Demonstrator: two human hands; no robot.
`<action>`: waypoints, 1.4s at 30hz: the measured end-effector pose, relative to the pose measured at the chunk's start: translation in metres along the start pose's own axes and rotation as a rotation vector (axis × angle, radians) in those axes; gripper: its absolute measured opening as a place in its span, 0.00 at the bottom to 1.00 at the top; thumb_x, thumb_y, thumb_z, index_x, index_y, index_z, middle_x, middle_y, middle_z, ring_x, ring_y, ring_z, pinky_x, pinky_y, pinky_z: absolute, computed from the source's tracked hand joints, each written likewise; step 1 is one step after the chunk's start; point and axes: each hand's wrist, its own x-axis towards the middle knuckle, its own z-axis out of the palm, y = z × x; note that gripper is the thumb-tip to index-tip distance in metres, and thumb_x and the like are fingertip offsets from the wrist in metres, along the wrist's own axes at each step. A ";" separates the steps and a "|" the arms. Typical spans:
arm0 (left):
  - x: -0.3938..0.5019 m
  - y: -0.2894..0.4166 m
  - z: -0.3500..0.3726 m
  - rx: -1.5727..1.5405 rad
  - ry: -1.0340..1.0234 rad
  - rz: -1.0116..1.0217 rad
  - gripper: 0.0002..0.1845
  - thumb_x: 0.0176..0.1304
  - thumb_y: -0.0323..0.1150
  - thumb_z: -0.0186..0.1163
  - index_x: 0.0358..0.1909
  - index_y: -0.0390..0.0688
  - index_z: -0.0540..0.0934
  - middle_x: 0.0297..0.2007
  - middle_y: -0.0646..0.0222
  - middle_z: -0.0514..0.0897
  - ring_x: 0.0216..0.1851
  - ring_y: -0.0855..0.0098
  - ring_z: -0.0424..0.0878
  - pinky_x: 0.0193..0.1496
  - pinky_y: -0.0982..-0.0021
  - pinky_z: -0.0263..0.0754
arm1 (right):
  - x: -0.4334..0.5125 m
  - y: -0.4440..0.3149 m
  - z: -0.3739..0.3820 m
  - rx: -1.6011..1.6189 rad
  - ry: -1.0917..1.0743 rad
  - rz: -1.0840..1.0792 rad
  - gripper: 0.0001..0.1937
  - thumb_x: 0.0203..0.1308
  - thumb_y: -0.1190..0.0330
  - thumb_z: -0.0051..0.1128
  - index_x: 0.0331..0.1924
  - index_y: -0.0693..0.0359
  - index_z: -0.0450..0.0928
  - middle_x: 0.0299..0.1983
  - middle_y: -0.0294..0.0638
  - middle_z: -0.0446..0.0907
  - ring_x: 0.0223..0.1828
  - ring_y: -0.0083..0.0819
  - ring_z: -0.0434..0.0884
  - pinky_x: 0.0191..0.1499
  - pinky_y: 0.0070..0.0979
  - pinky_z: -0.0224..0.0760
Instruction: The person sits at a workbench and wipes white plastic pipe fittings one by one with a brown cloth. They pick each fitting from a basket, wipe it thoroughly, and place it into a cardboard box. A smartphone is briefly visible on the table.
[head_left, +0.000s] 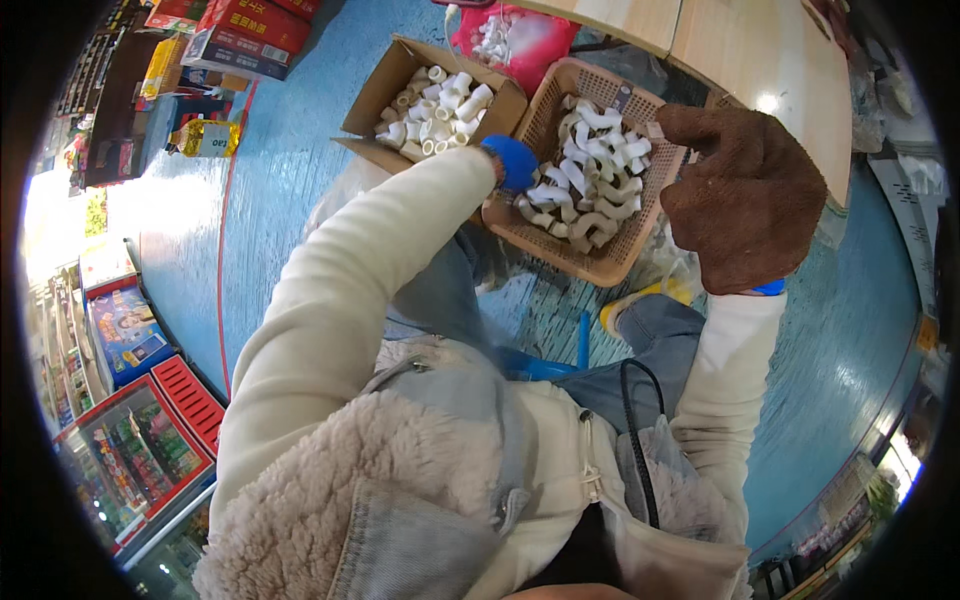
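Observation:
My left hand (514, 163), in a blue glove, reaches over the near left rim of a tan plastic basket (574, 266). Its fingertips are beside white, curved plastic pipe fittings (589, 169) heaped inside; whether they grip one is hidden. Brown fleecy cloth (757, 172) covers my right hand (739, 199) like a mitt, to the right of the basket. Only a bit of blue glove (770, 287) shows at that wrist. A small pale piece (655, 130) sits by the cloth's left tip, and I cannot tell if it is held.
A cardboard box (367, 94) of short white pipe fittings (442, 112) stands left of the basket. Behind are a pink bag (514, 41) of small white parts and a wooden tabletop (757, 60). An oil bottle (206, 139) and shop goods line the blue floor (277, 187).

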 end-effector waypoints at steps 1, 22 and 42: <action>0.016 0.003 0.006 0.001 0.002 -0.131 0.16 0.53 0.42 0.51 0.37 0.46 0.82 0.41 0.60 0.81 0.43 0.58 0.79 0.44 0.59 0.74 | -0.001 0.001 -0.001 -0.009 0.011 0.009 0.23 0.33 0.63 0.62 0.40 0.58 0.72 0.40 0.42 0.74 0.38 0.35 0.75 0.40 0.30 0.71; 0.210 -0.028 0.076 -0.556 0.848 -0.505 0.21 0.47 0.29 0.57 0.47 0.47 0.75 0.43 0.54 0.74 0.44 0.52 0.73 0.46 0.57 0.70 | -0.003 0.038 -0.009 -0.118 -0.025 0.290 0.24 0.30 0.63 0.63 0.39 0.57 0.73 0.39 0.40 0.74 0.37 0.34 0.75 0.39 0.29 0.71; 0.187 -0.075 0.034 -0.986 0.178 0.203 0.15 0.55 0.36 0.56 0.43 0.42 0.77 0.39 0.52 0.80 0.39 0.55 0.80 0.43 0.62 0.75 | 0.002 0.043 0.000 -0.147 0.031 0.232 0.24 0.28 0.62 0.64 0.38 0.55 0.74 0.38 0.39 0.75 0.36 0.34 0.76 0.37 0.29 0.72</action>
